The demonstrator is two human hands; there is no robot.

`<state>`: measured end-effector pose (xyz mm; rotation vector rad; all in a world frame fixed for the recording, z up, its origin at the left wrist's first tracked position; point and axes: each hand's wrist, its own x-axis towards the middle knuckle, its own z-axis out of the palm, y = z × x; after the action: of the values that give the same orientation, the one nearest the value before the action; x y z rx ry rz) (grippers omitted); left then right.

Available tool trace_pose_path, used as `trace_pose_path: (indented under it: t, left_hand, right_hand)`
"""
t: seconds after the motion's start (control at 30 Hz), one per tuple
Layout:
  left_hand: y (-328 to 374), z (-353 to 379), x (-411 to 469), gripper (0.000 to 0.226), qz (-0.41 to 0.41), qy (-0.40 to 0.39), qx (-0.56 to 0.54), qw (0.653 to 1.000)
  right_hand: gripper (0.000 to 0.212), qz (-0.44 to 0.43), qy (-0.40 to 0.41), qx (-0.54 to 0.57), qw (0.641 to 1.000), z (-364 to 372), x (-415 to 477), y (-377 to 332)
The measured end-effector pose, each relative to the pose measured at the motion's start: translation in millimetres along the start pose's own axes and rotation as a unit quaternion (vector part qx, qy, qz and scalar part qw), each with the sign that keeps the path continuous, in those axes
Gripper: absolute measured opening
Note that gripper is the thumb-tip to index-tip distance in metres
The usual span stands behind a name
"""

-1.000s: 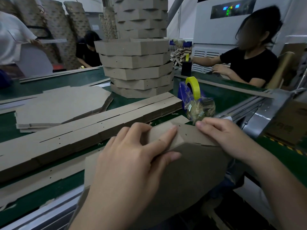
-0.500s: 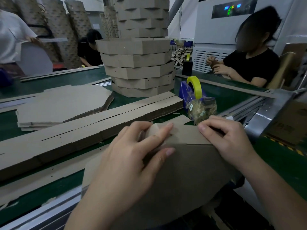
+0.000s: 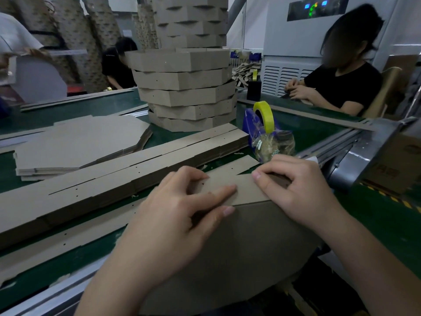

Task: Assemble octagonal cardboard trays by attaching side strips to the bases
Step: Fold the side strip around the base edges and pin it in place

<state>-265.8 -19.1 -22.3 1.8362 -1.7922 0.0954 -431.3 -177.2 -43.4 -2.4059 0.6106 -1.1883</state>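
At near edge of green belt: octagonal base tilted toward person. Side strip lies along its top edge, long axis left-right between hands. Left hand pinches strip, forefinger along it, thumb below. Right hand curled over strip's upper edge, seemingly nearer next fold.

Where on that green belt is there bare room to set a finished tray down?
Bare green belt lies behind the flat octagonal cardboard bases and right of the blue tape dispenser. Crowded middle: long cardboard side strips, stacked cardboard trays.
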Motion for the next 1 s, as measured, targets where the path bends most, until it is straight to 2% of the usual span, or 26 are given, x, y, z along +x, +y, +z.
trace_pose_path:
  t: [0.07,0.13,0.23,0.27,0.33,0.4,0.47,0.53,0.63,0.87,1.0]
  left_hand:
    - [6.7,0.7,9.2,0.04,0.028,-0.015,0.065,0.997]
    - [12.8,4.1,16.1,0.041,0.036,-0.013,0.08,0.996]
    - [11.2,10.5,19.1,0.042,0.026,-0.002,0.068,0.997]
    - [8.8,11.7,19.3,0.042,0.023,0.003,0.066,0.998]
    - [5.0,12.7,20.8,0.043,0.015,0.003,0.066,0.998]
    - [2.8,13.5,21.7,0.044,0.005,0.0,0.057,0.998]
    - [2.3,14.2,21.4,0.043,-0.002,0.0,0.05,0.999]
    - [3.4,14.8,20.1,0.043,0.003,0.006,0.048,0.999]
    - [5.8,14.3,19.6,0.043,0.006,0.009,0.043,0.999]
    - [6.1,13.1,19.3,0.044,-0.001,0.004,0.054,0.999]
    - [5.1,15.7,20.8,0.043,0.001,0.01,0.059,0.998]
  right_hand:
    - [0.015,0.002,-0.015,0.0,1.0,3.4,1.8,-4.2]
    - [0.009,0.023,-0.039,0.016,0.999,4.7,4.4,-6.7]
    - [0.013,0.127,-0.069,0.145,0.979,-3.2,10.5,-2.5]
    - [0.016,0.158,-0.057,0.175,0.97,-7.0,14.7,3.0]
    - [0.015,0.21,0.012,0.165,0.964,-13.8,28.1,23.4]
    - [0.015,0.259,0.108,0.113,0.953,-21.1,48.4,50.6]
    - [0.016,0.314,0.145,0.048,0.937,-27.0,70.9,79.5]
    - [0.026,0.373,0.097,0.001,0.923,-27.8,89.4,104.2]
    - [0.03,0.452,0.024,0.046,0.891,-20.9,106.8,120.2]
    - [0.013,0.477,0.085,0.227,0.845,-21.4,121.6,121.6]
    - [0.012,0.427,0.177,0.287,0.839,-14.6,106.9,116.9]
